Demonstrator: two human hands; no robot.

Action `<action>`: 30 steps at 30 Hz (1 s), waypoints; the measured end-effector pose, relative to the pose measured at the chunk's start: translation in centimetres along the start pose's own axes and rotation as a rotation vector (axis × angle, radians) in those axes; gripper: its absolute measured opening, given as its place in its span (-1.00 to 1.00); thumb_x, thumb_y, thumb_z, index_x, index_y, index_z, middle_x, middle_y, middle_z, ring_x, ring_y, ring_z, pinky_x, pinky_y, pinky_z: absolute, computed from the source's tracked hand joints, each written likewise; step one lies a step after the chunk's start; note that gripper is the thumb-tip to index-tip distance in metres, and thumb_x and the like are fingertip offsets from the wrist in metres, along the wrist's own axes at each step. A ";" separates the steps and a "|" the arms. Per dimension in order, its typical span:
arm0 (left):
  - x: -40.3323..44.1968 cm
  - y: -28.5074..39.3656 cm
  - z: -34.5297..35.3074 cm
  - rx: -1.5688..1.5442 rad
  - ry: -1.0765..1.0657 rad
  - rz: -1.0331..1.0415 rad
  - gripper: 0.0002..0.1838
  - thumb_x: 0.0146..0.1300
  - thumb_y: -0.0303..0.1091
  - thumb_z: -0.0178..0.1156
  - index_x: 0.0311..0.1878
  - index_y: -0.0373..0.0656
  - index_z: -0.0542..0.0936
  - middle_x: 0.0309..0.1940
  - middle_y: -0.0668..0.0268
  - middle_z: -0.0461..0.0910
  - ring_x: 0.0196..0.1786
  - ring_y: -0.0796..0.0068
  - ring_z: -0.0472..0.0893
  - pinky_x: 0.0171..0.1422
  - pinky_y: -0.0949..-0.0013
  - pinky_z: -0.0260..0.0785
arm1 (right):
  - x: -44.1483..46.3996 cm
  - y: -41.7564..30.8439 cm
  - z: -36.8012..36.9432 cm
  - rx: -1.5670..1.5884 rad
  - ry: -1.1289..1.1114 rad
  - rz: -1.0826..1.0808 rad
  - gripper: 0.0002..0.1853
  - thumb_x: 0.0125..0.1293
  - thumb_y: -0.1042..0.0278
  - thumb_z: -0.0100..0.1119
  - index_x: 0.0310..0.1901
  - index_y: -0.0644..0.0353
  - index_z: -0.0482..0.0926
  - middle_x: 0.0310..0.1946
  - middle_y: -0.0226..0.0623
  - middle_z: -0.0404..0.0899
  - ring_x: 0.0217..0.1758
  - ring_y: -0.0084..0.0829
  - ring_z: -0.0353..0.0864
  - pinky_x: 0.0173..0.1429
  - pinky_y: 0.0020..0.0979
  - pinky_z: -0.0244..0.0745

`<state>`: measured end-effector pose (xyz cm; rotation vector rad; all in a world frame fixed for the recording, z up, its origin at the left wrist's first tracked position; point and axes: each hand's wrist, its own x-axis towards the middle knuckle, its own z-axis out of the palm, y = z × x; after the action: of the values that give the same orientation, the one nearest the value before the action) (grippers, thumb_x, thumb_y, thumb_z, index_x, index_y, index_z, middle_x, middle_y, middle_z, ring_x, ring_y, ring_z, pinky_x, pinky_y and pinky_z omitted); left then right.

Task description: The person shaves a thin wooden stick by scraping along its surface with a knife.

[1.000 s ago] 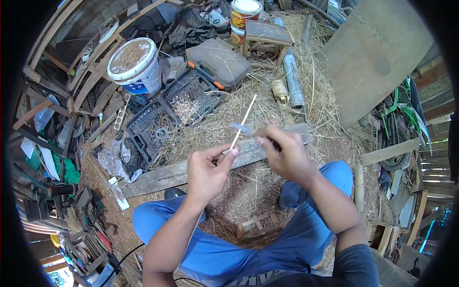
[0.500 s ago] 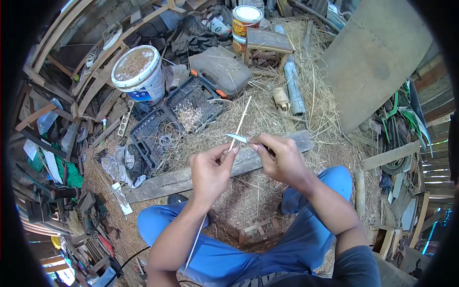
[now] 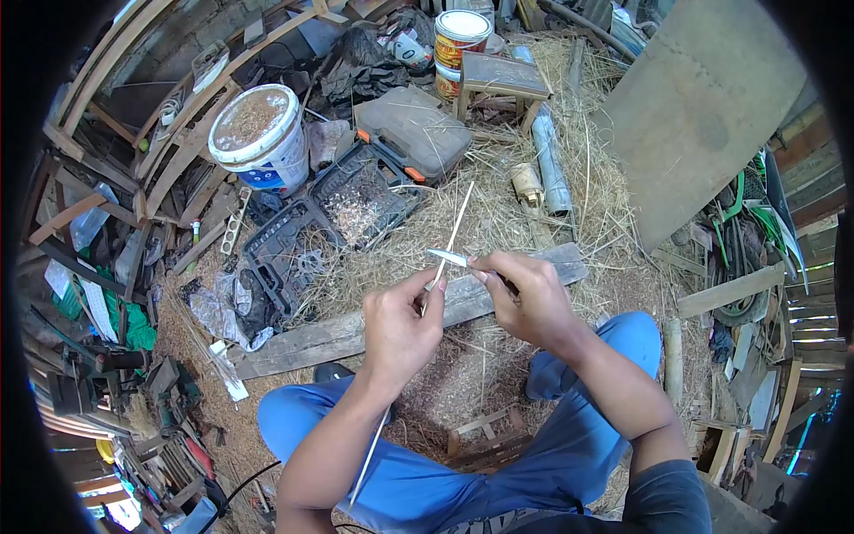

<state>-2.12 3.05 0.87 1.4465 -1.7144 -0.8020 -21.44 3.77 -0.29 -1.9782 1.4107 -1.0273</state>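
Observation:
My left hand (image 3: 405, 325) pinches a thin, pale strip (image 3: 461, 216), possibly split bamboo or cane. One end of the strip points up and away; the other runs down past my left forearm and over my thigh. Closed around a knife is my right hand (image 3: 525, 289), which hides the handle. The short, bright knife blade (image 3: 447, 257) points left and lies across the strip just above my left fingertips. Below both hands a weathered wooden plank (image 3: 334, 336) rests on the ground.
Straw and shavings cover the floor. Ahead lie an open tool case (image 3: 360, 200) and a white bucket (image 3: 258, 133) of brown material. A small wooden stool (image 3: 503, 76) stands farther back, near paint cans (image 3: 461, 40). A large board (image 3: 703, 116) leans at right.
Both hands have shifted slightly right and down in view, with the strip and knife still in them. The blade now sits a little higher along the strip from my left fingertips.

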 end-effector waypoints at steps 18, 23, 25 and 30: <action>-1.5 -0.3 -0.6 -0.029 -0.048 -0.026 -0.83 0.34 -0.42 0.35 -0.10 -0.31 0.78 -0.76 0.36 0.45 -0.65 0.78 0.31 -0.58 0.45 0.05 | 0.4 0.4 -0.5 0.010 0.017 0.074 -0.87 0.35 0.63 0.19 -0.10 0.35 0.64 -0.25 0.01 0.72 -0.33 -0.17 0.73 -0.23 -0.27 0.57; -1.4 0.1 -0.7 0.000 -0.041 -0.027 -0.85 0.30 -0.45 0.32 -0.14 -0.30 0.77 -0.72 0.14 0.53 -0.71 0.59 0.43 -0.58 0.36 0.22 | 0.8 1.3 -0.2 -0.028 0.108 0.014 -0.87 0.38 0.58 0.17 -0.08 0.30 0.63 -0.37 -0.07 0.69 -0.42 -0.19 0.69 -0.32 -0.25 0.51; -2.0 0.1 -0.7 0.006 -0.050 -0.009 -0.85 0.30 -0.44 0.32 -0.14 -0.30 0.77 -0.73 0.15 0.52 -0.71 0.60 0.42 -0.58 0.37 0.21 | 1.5 1.8 -1.3 -0.072 0.096 0.102 -0.88 0.39 0.55 0.17 -0.08 0.27 0.62 -0.36 -0.05 0.70 -0.38 -0.10 0.72 -0.28 -0.18 0.56; -1.3 -0.4 -1.1 -0.010 -0.066 -0.070 -0.84 0.31 -0.42 0.33 -0.14 -0.30 0.77 -0.74 0.16 0.51 -0.70 0.65 0.39 -0.58 0.38 0.16 | 1.1 1.0 -2.0 -0.024 0.228 0.109 -0.90 0.41 0.53 0.20 -0.09 0.29 0.62 -0.45 -0.12 0.64 -0.56 -0.35 0.54 -0.44 -0.32 0.36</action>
<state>-0.90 4.30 0.93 1.4950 -1.7142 -0.9032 -23.39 2.47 0.44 -1.8239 1.6378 -1.2213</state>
